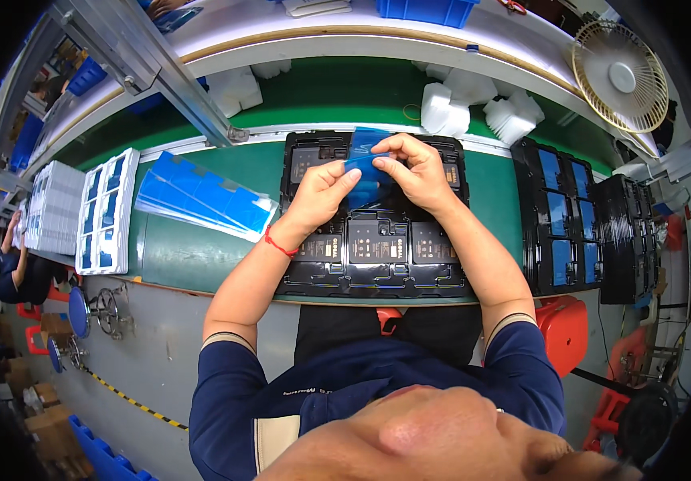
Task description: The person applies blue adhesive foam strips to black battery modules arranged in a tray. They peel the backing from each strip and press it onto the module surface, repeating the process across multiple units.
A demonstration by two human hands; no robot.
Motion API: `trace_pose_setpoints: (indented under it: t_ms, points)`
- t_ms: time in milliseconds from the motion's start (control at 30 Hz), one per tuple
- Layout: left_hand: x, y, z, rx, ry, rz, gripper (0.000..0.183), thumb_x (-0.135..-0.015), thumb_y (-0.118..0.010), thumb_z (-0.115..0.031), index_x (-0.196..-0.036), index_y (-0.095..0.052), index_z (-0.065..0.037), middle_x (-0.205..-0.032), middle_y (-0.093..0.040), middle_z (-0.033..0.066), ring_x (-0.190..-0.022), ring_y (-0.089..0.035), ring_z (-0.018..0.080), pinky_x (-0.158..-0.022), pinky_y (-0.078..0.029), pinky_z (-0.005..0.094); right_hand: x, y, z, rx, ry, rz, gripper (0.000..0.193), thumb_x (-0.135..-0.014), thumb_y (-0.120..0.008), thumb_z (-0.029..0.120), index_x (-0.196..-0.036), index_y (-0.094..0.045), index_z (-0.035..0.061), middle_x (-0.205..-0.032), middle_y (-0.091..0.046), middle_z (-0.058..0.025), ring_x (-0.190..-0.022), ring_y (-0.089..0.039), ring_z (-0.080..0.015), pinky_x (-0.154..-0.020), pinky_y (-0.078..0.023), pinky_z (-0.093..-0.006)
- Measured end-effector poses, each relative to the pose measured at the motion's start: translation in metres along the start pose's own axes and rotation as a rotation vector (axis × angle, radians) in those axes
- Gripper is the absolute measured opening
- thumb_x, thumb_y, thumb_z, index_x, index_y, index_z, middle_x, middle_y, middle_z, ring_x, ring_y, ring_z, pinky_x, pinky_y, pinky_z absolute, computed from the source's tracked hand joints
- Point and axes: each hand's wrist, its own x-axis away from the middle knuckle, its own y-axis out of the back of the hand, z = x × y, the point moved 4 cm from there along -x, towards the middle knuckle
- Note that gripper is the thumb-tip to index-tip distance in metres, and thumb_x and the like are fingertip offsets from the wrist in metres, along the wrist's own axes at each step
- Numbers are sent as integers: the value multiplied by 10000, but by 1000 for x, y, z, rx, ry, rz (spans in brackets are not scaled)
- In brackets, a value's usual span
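Note:
Between my two hands, above a black plastic tray [373, 286], is a thin translucent blue film [369, 138]. My left hand [321, 191] pinches its left edge between thumb and fingers. On the other side, the thumb and forefinger of my right hand [419, 172] close on the film's upper right part. Flat black rectangular batteries lie in the tray's pockets, such as the front middle battery [377, 243]. My hands and the film partly cover the pockets at the back. To the left, a fanned stack of blue film strips [201, 196] lies on the green bench.
Stacked black trays [555, 212] with blue-covered pockets stand at right. White trays [107, 215] are stacked at left. A metal post [173, 84] rises behind the film strips. White foam pieces [445, 112] and a fan [621, 76] are farther back. A co-worker [12, 272] sits far left.

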Motion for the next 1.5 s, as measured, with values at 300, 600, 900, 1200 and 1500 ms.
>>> trace_pose_setpoints:
  t_ms: [300, 600, 900, 1200, 1500]
  points:
    - [6, 23, -12, -632, -132, -304, 376, -882, -685, -233, -602, -605, 6, -536, -468, -70, -546, -382, 17, -462, -303, 223, -9, 21, -8, -413, -48, -129, 51, -902, -591, 62, -941, -615, 41, -1028, -650, -78, -975, -599, -161, -883, -473, -319]
    - [6, 23, -24, -645, -323, -430, 314, -919, -618, -271, -901, -714, 27, -731, -663, 68, -686, -573, 96, -633, -462, 250, -22, 61, 11, -690, 1, -183, 447, -861, -620, -1, -1230, -394, 110, -977, -603, -75, -890, -628, -192, -794, -554, -370]
    - [6, 13, -25, -630, -316, -174, 154, -794, -726, -119, -845, -704, 25, -774, -690, 113, -703, -653, 162, -639, -497, 272, -5, -3, 23, -12, -78, 131, 775, -767, -682, -19, -1432, -322, 151, -894, -625, -47, -802, -577, -83, -697, -461, -225]
    - [6, 16, -16, -598, -237, -228, 158, -809, -721, -128, -866, -708, 19, -773, -691, 112, -698, -643, 138, -636, -489, 262, 17, 33, -6, -232, -468, -110, 152, -827, -709, 105, -886, -601, 16, -684, -621, -41, -530, -579, -89, -450, -458, -202]
    - [3, 29, -3, -429, -118, -324, 176, -861, -677, -79, -1014, -701, 4, -958, -696, 65, -857, -602, 78, -774, -469, 212, 63, 116, -31, -95, -577, -412, 112, -793, -715, 49, -779, -606, 27, -642, -620, -48, -419, -434, -32, -353, -312, -181]
